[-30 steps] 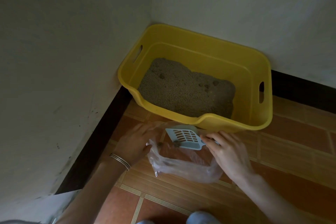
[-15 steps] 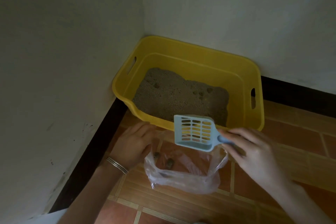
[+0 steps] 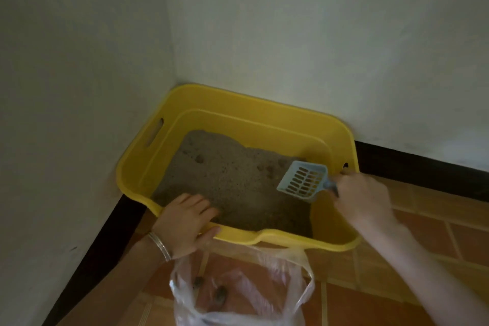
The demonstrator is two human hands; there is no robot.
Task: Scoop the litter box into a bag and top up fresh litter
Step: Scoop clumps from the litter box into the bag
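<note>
A yellow litter box [image 3: 264, 119] sits in the room's corner, holding grey-brown litter [image 3: 227, 180] with a few dents. My right hand [image 3: 362, 201] grips the handle of a pale blue slotted scoop [image 3: 303, 180], which hangs tilted over the litter's right side. My left hand [image 3: 185, 225] grips the box's near rim, fingers inside and thumb outside. In front of the box a clear plastic bag [image 3: 238, 291] stands open on the floor with a few dark clumps [image 3: 219, 295] in it.
White walls close in on the left and behind the box, with a dark skirting board [image 3: 423, 164] along their base. The floor is orange-brown tile [image 3: 423, 246] to the right and front.
My right hand carried the scoop from over the bag up into the box's right side. My left hand let go of the bag and took the box's near rim. The view moved closer.
</note>
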